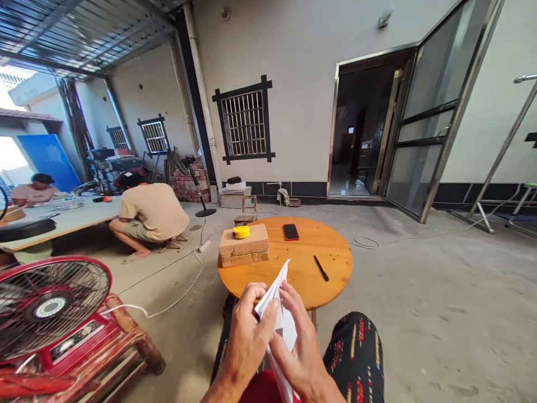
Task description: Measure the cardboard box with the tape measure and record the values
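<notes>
Both of my hands hold a folded piece of white paper point(289, 331) above my lap, in front of the table's near edge. My left hand point(250, 330) pinches its left side, thumb against the paper and fingers curled behind. On the other side my right hand point(300, 347) grips it between thumb and bent fingers. The paper's narrow pointed end sticks up between the hands; its lower part runs down toward my lap, partly covered by my right hand.
On the round wooden table point(289, 274) are stacked cardboard boxes point(244, 246), a yellow tape measure point(241, 232), a phone point(291, 232) and a black pen point(321, 268). A red fan point(50, 308) stands at left on a wooden chair. Cables cross the floor. Two people sit at a long table.
</notes>
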Available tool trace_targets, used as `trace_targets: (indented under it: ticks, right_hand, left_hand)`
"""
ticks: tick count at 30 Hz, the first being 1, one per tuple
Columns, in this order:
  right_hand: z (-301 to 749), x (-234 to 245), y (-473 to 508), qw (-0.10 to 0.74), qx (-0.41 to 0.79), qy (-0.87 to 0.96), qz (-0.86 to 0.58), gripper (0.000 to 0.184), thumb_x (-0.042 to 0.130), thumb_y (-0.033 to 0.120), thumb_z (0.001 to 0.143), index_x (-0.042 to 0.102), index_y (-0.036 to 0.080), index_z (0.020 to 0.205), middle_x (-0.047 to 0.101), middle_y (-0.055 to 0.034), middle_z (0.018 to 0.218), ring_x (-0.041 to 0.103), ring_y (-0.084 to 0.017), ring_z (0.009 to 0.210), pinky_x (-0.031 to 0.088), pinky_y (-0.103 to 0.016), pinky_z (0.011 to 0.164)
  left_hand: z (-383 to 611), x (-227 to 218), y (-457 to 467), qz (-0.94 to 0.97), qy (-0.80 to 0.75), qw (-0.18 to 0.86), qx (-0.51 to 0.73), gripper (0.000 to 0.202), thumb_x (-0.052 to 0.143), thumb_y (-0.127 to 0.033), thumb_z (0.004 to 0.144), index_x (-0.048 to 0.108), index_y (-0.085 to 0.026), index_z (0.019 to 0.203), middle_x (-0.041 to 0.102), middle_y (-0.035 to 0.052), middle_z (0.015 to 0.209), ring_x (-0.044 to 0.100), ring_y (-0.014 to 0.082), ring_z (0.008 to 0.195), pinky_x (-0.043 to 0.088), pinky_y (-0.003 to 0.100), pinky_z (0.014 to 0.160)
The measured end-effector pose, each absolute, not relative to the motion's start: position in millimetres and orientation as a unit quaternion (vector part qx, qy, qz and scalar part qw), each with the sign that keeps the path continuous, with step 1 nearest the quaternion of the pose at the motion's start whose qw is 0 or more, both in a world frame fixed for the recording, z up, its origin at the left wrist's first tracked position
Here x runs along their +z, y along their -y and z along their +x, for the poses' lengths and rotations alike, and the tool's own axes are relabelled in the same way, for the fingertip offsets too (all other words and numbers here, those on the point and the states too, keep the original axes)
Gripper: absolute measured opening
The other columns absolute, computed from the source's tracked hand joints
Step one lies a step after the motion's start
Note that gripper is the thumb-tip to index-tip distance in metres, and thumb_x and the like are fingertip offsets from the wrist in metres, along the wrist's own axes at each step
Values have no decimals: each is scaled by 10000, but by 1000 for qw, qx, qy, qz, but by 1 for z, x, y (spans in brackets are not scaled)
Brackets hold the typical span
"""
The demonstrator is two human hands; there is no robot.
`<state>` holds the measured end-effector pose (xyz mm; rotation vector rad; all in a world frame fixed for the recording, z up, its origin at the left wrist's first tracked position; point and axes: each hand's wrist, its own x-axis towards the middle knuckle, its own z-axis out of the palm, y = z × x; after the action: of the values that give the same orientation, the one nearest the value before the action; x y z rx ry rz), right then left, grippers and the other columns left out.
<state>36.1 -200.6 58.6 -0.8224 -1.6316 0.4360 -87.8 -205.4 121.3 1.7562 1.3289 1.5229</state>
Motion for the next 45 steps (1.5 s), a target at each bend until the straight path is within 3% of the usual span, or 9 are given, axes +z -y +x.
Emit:
trace_targets:
  ticks: [5, 10, 14, 20, 26, 33, 38, 42, 45]
  right_hand:
    - [35, 60, 203, 624, 244, 644, -369, 196, 536, 292, 904, 629, 221, 1061, 580, -129, 1381, 528, -280, 1295, 421, -417, 1084]
    - [69, 89, 209, 584, 298, 629, -418, 268, 520, 384, 921, 658, 196, 1052, 718, -93, 1057, 671, -240, 970, 530, -301, 842]
    - [117, 120, 214, 513, 296, 659, -463, 274, 526, 419, 893, 634, 188, 794, 596, -4, 671, 549, -164, 641, 441, -230, 559]
    - [169, 142, 190, 500, 294, 640, -504, 273, 553, 440, 829, 546, 198, 704, 536, 0, 676, 498, -164, 658, 398, -254, 589]
    - [163, 118, 156, 472, 313, 610, -555, 278, 548, 382, 817, 422, 220, 628, 369, 56, 571, 337, -113, 523, 254, -241, 476]
    - [154, 92, 134, 504, 381, 594, -498, 219, 632, 405, 741, 550, 202, 732, 512, 33, 644, 455, -139, 608, 360, -254, 571]
    - [157, 85, 151, 505, 542, 507, -441, 482, 782, 449, 676, 597, 211, 1052, 650, -2, 783, 572, -162, 689, 430, -266, 638]
    - [161, 77, 170, 487, 622, 462, -402, 435, 818, 414, 671, 642, 201, 1007, 693, -33, 872, 632, -189, 773, 472, -294, 715]
    - [168, 78, 173, 491, 596, 482, -413, 392, 806, 396, 693, 663, 188, 992, 706, -52, 908, 637, -194, 796, 482, -310, 741]
  left_hand:
    - [-86, 111, 199, 632, -489, 192, 569, 186, 546, -379, 871, 595, -200, 874, 670, 40, 874, 626, 192, 771, 487, 273, 724]
    - [-105, 117, 190, 601, -516, 223, 568, 258, 582, -451, 859, 618, -199, 897, 658, 21, 782, 599, 181, 694, 459, 247, 627]
    - [-127, 124, 181, 566, -511, 276, 586, 345, 646, -533, 801, 557, -200, 793, 516, -37, 617, 462, 126, 551, 367, 212, 497]
    - [-151, 135, 173, 554, -443, 401, 579, 368, 751, -489, 732, 552, -185, 791, 524, -41, 638, 467, 102, 550, 371, 196, 506]
    - [-152, 140, 172, 456, -376, 585, 556, 384, 831, -406, 645, 547, -179, 770, 619, -16, 680, 581, 135, 572, 482, 249, 559]
    - [-146, 128, 162, 443, -406, 562, 569, 389, 857, -396, 610, 617, -165, 810, 699, 22, 752, 645, 168, 630, 525, 276, 617]
    - [-144, 121, 155, 452, -413, 544, 574, 397, 857, -391, 603, 645, -158, 845, 715, 31, 805, 668, 188, 698, 535, 293, 681]
    - [-143, 118, 152, 458, -420, 543, 565, 398, 841, -391, 620, 642, -156, 872, 709, 31, 810, 666, 196, 698, 533, 307, 683]
    - [-143, 119, 151, 472, -421, 537, 558, 367, 825, -391, 648, 614, -161, 842, 684, 12, 764, 640, 171, 650, 511, 275, 625]
